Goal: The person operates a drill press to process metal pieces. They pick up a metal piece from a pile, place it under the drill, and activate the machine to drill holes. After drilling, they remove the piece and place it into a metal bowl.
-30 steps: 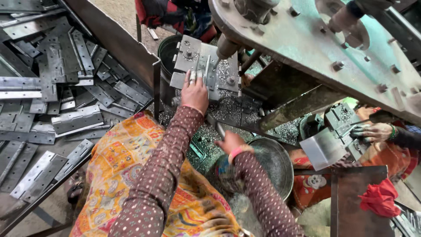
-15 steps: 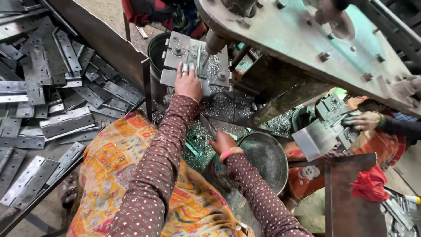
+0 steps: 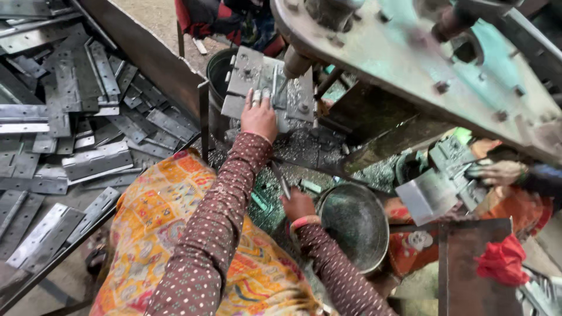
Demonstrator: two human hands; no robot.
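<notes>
Left hand (image 3: 259,119) stayed on die plate (image 3: 246,82).

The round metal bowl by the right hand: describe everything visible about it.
The round metal bowl is a shallow, dark grey pan with a thin, brighter rim, dull and scuffed inside. It sits upright and looks empty apart from grime. It lies just right of the right hand, which is at its left edge; whether they touch cannot be told. Metal scraps lie beyond it.

Metal workshop: green press (image 3: 421,64), die block (image 3: 266,88), stamped steel plates (image 3: 70,117) heaped on floor, swarf (image 3: 304,146).
</notes>
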